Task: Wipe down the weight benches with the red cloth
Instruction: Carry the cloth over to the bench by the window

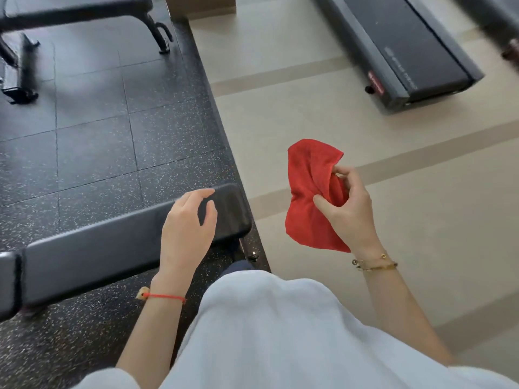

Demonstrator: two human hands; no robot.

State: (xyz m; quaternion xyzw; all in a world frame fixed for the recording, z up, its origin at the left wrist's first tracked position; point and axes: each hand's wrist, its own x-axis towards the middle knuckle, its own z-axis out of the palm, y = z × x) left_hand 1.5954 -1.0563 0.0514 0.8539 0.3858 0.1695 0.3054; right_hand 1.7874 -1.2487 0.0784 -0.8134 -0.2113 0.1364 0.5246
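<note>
Cloth, red (307, 192): I am pinching it bunched in my right hand (346, 206), off beside the weight bench (112, 248). Left hand (188, 223) hovering, fingers loose, empty. Advice: flattening it before wiping.

Illegible lettering on treadmill (404, 51) deck

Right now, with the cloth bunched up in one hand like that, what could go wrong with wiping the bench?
The red cloth is held off to the side over the beige floor, loosely pinched by the right hand; it could slip and land there. Crumpled as it is, it might wipe only a narrow strip of the near bench. The left hand hovers open over the pad and may leave fingerprints.
</note>
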